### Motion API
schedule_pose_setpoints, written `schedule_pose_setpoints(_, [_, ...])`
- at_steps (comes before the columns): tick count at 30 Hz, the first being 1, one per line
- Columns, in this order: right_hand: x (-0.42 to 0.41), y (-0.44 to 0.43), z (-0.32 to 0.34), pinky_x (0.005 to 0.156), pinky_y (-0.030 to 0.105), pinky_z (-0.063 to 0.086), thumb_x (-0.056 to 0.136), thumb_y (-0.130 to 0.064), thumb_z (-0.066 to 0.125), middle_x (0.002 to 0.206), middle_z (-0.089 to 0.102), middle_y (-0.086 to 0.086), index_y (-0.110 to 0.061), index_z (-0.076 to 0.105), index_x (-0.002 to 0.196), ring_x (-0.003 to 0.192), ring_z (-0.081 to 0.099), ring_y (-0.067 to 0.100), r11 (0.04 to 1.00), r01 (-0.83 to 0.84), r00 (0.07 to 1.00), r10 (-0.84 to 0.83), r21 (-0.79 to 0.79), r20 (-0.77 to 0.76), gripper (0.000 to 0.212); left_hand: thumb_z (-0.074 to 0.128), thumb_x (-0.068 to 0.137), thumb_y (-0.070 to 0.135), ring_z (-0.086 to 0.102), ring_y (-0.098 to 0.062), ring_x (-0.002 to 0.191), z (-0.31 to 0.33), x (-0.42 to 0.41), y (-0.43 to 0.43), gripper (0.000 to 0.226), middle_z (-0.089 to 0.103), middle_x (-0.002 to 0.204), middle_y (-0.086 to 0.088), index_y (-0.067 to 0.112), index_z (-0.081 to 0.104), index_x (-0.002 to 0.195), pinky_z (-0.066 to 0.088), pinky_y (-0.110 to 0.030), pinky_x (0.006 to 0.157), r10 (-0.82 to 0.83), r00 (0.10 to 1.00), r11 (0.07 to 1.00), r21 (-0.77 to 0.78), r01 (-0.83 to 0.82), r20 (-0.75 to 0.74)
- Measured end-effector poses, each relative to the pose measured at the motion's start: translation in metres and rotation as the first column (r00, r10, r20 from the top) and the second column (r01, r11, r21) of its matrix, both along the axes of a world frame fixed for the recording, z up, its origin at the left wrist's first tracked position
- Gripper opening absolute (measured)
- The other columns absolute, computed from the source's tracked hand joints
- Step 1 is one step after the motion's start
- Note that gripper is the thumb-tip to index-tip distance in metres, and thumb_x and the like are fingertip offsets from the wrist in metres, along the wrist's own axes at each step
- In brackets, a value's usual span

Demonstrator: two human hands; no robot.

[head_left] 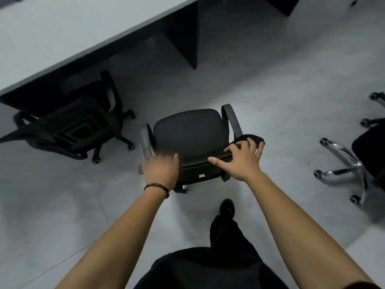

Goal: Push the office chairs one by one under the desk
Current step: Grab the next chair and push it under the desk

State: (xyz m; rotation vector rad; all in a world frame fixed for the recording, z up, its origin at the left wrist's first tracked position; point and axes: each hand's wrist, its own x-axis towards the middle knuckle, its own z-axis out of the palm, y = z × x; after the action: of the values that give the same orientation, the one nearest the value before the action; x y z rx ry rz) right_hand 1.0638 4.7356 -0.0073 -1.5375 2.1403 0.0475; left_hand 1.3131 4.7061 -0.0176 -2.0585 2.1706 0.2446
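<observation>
A black office chair [190, 130] with grey armrests stands on the floor in front of me, its seat facing the desk [62, 34]. Both hands rest on the top edge of its backrest. My left hand [160, 167], with a bead bracelet at the wrist, curls over the left end. On the right end lies my right hand [242, 158], fingers spread. A gap of floor separates this chair from the pale desk at the upper left. Another black chair [70, 124] sits partly under the desk at the left.
The desk's dark side panel [187, 38] stands ahead of the held chair. A chair with a chrome star base [350, 174] is at the right edge. My dark-trousered leg and shoe [227, 207] are just behind the held chair. The floor is grey tile.
</observation>
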Motion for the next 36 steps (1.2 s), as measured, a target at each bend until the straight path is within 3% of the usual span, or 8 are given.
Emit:
schedule_pose_setpoints(2, [-0.011, -0.048, 0.004, 0.115, 0.059, -0.018, 0.062, -0.103, 0.023, 0.149, 0.038, 0.010, -0.037, 0.058, 0.121, 0.150, 0.003, 0.032, 0.998, -0.053, 0.999, 0.053, 0.026, 0.004, 0.095, 0.016, 0.096, 0.052, 0.054, -0.027, 0.107, 0.003, -0.012, -0.026, 0.058, 0.067, 0.104, -0.002, 0.025, 0.068, 0.098, 0.029, -0.051, 0.102, 0.117, 0.992, 0.993, 0.028, -0.118, 0.049])
schedule_pose_setpoints(7, [-0.022, -0.148, 0.011, 0.114, 0.061, -0.018, 0.062, -0.103, 0.022, 0.150, 0.037, 0.013, -0.035, 0.057, 0.123, 0.149, 0.006, 0.036, 0.983, -0.166, 0.986, 0.166, 0.074, 0.006, 0.098, 0.009, 0.094, 0.056, 0.035, -0.028, 0.130, 0.008, -0.017, -0.094, 0.060, 0.051, 0.130, -0.005, 0.027, 0.053, 0.123, 0.003, -0.060, 0.113, 0.197, 0.980, 0.967, 0.166, -0.194, -0.001])
schedule_pose_setpoints(12, [-0.026, -0.237, 0.008, 0.112, 0.060, -0.018, 0.063, -0.103, 0.022, 0.146, 0.040, 0.011, -0.036, 0.059, 0.120, 0.146, 0.009, 0.036, 0.974, -0.221, 0.975, 0.221, 0.050, -0.009, 0.095, 0.011, 0.096, 0.055, 0.031, -0.030, 0.131, 0.010, -0.023, -0.171, 0.057, 0.048, 0.130, -0.007, 0.026, 0.052, 0.121, -0.002, -0.059, 0.114, 0.249, 0.968, 0.955, 0.172, -0.243, -0.013])
schedule_pose_setpoints(25, [-0.068, -0.472, 0.001, 0.114, 0.063, -0.017, 0.066, -0.100, 0.027, 0.147, 0.037, 0.013, -0.035, 0.057, 0.122, 0.148, 0.002, 0.037, 0.992, -0.115, 0.993, 0.117, 0.044, -0.036, 0.091, 0.011, 0.096, 0.058, 0.039, -0.029, 0.122, 0.007, -0.063, -0.429, 0.059, 0.051, 0.117, -0.007, 0.022, 0.053, 0.116, 0.000, -0.058, 0.115, 0.162, 0.980, 0.981, 0.128, -0.147, -0.113])
schedule_pose_setpoints(31, [-0.100, -0.544, 0.000, 0.114, 0.060, -0.019, 0.066, -0.100, 0.028, 0.150, 0.035, 0.012, -0.036, 0.057, 0.123, 0.149, 0.001, 0.036, 0.980, -0.192, 0.980, 0.194, 0.058, -0.035, 0.090, 0.007, 0.096, 0.057, 0.044, -0.029, 0.114, 0.007, -0.096, -0.474, 0.059, 0.051, 0.108, -0.006, 0.021, 0.053, 0.111, 0.010, -0.059, 0.113, 0.185, 0.981, 0.978, 0.104, -0.178, -0.055])
schedule_pose_setpoints(36, [-0.116, -0.609, 0.000, 0.113, 0.060, -0.020, 0.068, -0.098, 0.029, 0.150, 0.035, 0.012, -0.033, 0.058, 0.123, 0.149, 0.000, 0.036, 0.957, -0.289, 0.957, 0.289, 0.012, -0.008, 0.090, 0.010, 0.096, 0.057, 0.044, -0.029, 0.113, 0.005, -0.118, -0.519, 0.059, 0.051, 0.106, -0.006, 0.020, 0.053, 0.112, 0.009, -0.060, 0.114, 0.288, 0.957, 0.954, 0.095, -0.283, -0.041])
